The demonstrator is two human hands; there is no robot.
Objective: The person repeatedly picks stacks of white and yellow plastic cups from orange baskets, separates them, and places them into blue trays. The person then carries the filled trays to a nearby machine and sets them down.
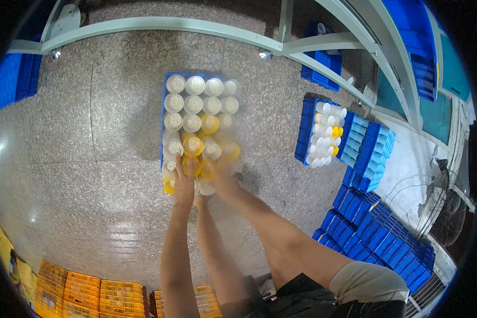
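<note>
A blue crate (pixel 163 100) on the floor holds rows of white cups (pixel 194 103) and a few yellow cups (pixel 193 146). Many of the cups are filled with small pale grains. At the crate's near part, my left hand (pixel 183 183) reaches over the cups with fingers stretched out and apart, touching or just above a yellow cup. Beside it to the right, my right hand (pixel 222 179) lies over the near right cups. Motion smears its fingers, so whether it grips a cup is hidden. The cups of the right column are blurred too.
A pale metal frame (pixel 159 24) crosses the far side. To the right stand another blue crate (pixel 306 132) with white and yellow cups, light blue trays (pixel 358 140) and stacked blue crates (pixel 365 222). Orange crates (pixel 82 291) line the near left. A fan (pixel 450 217) stands far right.
</note>
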